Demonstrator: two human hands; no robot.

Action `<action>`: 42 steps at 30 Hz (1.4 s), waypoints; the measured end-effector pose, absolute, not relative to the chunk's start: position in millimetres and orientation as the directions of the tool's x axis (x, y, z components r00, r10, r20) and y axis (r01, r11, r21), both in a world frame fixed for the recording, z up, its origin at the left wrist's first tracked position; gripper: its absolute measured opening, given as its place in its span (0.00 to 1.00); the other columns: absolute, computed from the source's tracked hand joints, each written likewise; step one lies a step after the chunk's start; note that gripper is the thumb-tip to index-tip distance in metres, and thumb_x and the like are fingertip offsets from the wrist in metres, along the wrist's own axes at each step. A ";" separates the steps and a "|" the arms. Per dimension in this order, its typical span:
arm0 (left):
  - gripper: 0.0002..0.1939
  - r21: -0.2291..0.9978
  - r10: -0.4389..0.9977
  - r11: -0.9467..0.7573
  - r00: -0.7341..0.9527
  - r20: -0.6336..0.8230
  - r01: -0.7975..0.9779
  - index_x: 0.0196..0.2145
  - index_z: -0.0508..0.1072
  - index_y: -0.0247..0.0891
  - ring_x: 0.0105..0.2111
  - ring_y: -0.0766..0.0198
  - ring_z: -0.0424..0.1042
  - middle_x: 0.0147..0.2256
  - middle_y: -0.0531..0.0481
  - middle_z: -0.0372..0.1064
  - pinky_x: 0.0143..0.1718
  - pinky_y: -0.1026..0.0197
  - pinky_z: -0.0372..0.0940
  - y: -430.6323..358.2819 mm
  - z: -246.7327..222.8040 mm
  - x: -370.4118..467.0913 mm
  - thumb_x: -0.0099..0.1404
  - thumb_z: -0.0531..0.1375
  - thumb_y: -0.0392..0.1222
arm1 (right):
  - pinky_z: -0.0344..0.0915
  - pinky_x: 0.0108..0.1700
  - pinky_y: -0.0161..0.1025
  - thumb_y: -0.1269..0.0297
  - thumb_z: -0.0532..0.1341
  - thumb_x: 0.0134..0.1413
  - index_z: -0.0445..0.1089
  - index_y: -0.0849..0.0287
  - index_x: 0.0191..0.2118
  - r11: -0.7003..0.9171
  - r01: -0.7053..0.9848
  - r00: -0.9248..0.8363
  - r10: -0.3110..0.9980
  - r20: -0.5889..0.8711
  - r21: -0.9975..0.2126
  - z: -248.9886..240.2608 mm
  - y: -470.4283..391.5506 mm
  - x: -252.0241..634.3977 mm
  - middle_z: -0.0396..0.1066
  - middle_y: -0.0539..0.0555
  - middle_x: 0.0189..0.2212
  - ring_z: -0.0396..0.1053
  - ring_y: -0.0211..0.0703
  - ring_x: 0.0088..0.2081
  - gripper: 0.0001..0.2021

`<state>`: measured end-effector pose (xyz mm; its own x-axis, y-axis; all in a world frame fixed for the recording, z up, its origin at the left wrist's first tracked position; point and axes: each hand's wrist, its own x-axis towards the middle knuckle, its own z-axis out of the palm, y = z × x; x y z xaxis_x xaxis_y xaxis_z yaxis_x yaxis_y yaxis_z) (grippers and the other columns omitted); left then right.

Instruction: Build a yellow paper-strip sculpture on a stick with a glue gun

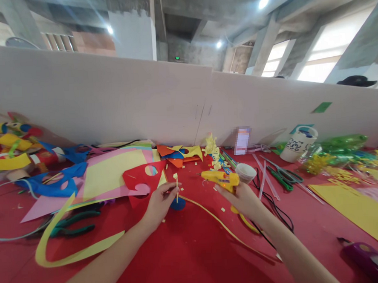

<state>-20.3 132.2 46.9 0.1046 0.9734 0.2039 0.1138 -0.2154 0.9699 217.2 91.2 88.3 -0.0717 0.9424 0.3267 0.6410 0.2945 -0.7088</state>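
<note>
My left hand (pixel 162 203) pinches a thin pale-yellow stick (pixel 177 190) upright, with a small pale lump at its top. Fingers of my right hand (pixel 240 197) wrap round the handle of a yellow hot glue gun (pixel 221 178); its nozzle points left toward the stick, some way apart from it. A small orange light glows on the gun. Below my left fingertips lies a blue round piece (pixel 178 203). Just behind that hand is a red mask cutout (pixel 143 178) with eye holes. A long thin yellow strip (pixel 213 217) curves across the red table between my hands.
Pliers (pixel 74 223), a curled yellow paper strip (pixel 43 248) and a blue mask (pixel 60 183) lie left. A white paper cup (pixel 246 172), scissors (pixel 285 176), clear glue sticks (pixel 268 181) and yellow sheets (pixel 356 212) lie right. A white partition (pixel 125 98) stands behind.
</note>
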 end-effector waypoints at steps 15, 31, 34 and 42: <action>0.15 0.959 0.969 -0.244 0.002 0.247 0.145 0.31 0.75 0.35 0.33 0.56 0.74 0.32 0.46 0.76 0.36 0.55 0.70 142.7 46.5 -31.8 0.50 0.61 0.49 | 0.61 0.29 0.39 0.47 0.50 0.55 0.68 0.63 0.19 -0.309 0.887 0.316 0.948 -0.035 -0.343 73.3 105.4 248.8 0.72 0.64 0.22 0.71 0.51 0.29 0.26; 0.14 0.967 0.973 -0.230 0.050 0.225 0.115 0.31 0.76 0.35 0.33 0.58 0.73 0.33 0.45 0.75 0.35 0.59 0.68 139.9 40.3 -28.9 0.52 0.62 0.48 | 0.64 0.35 0.36 0.73 0.56 0.51 0.69 0.60 0.29 0.295 0.815 -0.161 0.942 0.296 -0.498 50.5 115.5 134.5 0.71 0.54 0.28 0.69 0.43 0.31 0.06; 0.13 0.978 0.979 -0.191 0.086 0.184 0.078 0.30 0.76 0.35 0.31 0.60 0.72 0.30 0.47 0.75 0.33 0.61 0.67 136.9 40.9 -22.3 0.51 0.62 0.47 | 0.65 0.33 0.34 0.70 0.55 0.52 0.69 0.60 0.32 0.275 0.686 -0.038 0.938 0.345 -0.674 62.1 114.8 146.0 0.72 0.52 0.27 0.70 0.40 0.28 0.06; 0.14 0.993 0.979 -0.120 0.164 0.120 -0.012 0.30 0.76 0.35 0.26 0.65 0.70 0.27 0.50 0.73 0.28 0.65 0.66 128.3 36.2 -12.0 0.49 0.64 0.47 | 0.66 0.34 0.37 0.66 0.59 0.49 0.73 0.60 0.31 0.254 0.532 0.071 0.937 0.342 -0.808 74.7 108.5 143.1 0.74 0.54 0.28 0.71 0.42 0.29 0.07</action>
